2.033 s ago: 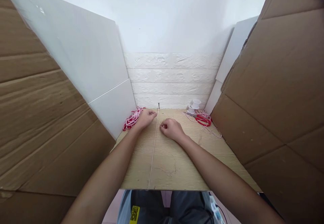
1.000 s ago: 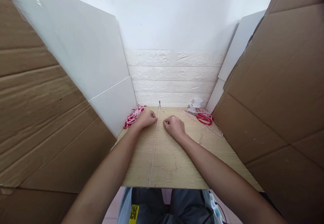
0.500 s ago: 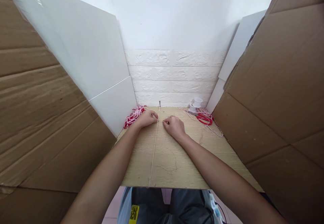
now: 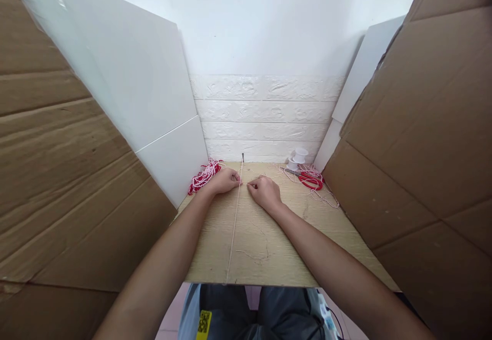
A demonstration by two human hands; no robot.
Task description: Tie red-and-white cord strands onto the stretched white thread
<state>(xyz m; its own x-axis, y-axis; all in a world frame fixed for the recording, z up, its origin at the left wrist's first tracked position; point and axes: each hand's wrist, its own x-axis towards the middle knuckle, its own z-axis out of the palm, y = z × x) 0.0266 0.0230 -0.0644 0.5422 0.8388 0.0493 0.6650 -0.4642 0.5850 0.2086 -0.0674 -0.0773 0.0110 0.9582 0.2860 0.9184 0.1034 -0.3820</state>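
Left hand [image 4: 226, 180] is at the taut pale cord [image 4: 234, 222], right hand [image 4: 266, 192] just beside, both grips pinched narrow, contents too fine to tell; cord runs from nail [image 4: 243, 156] down the tabletop [image 4: 286, 258]!

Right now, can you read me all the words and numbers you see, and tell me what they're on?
No words or numbers can be read.
Yellow label by the dark trousers: a black square code pattern, too small to read.
White-and-blue object at the bottom edge: too blurred to tell if it has writing.
White spools: no lettering that I can make out.
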